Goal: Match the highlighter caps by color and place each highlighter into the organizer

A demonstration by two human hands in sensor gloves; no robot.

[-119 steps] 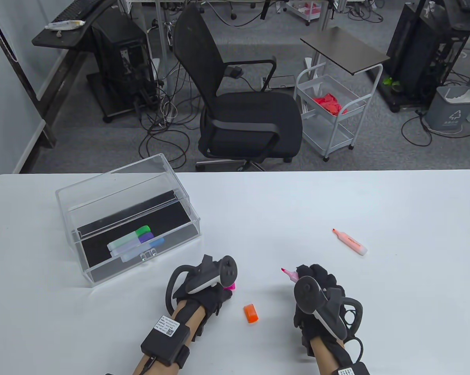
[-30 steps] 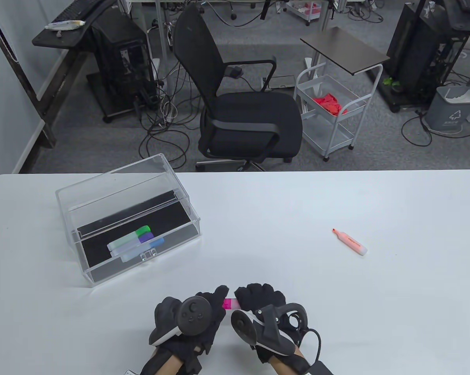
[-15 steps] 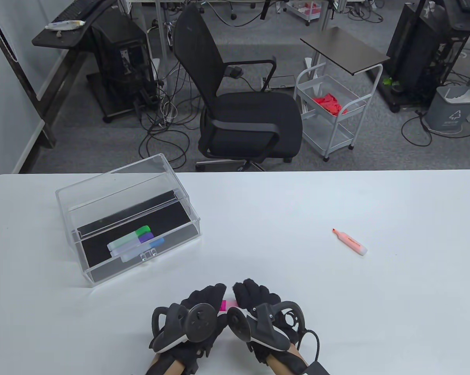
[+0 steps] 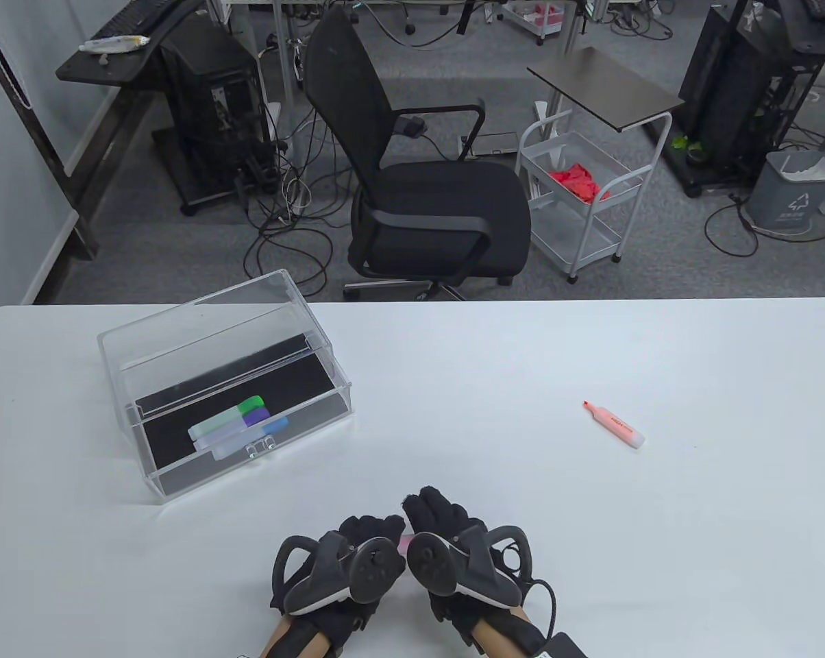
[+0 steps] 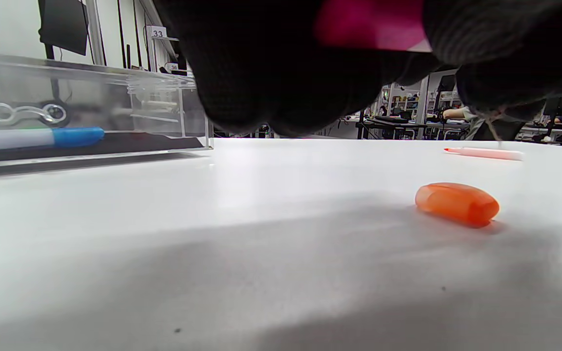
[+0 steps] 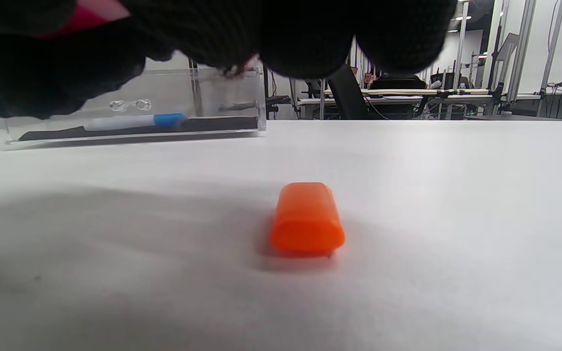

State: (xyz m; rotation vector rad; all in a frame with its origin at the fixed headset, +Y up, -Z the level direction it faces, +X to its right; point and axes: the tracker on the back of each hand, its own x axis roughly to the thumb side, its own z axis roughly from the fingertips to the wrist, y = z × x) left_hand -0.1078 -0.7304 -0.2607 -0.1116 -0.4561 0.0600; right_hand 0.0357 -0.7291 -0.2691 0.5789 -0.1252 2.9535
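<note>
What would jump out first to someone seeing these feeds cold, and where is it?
Near the table's front edge, the left hand and right hand meet, gripping a pink highlighter between them. Beneath them lies a loose orange cap, seen only in the wrist views; the uncapped orange highlighter lies off to the right. At left, the clear organizer holds green, purple and blue highlighters.

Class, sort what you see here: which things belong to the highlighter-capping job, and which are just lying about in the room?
Part of the job:
pink highlighter, held between left hand and right hand
orange cap
uncapped orange highlighter
clear organizer with green, purple and blue highlighters

Just lying about:
office chair
white cart
grey bin
</note>
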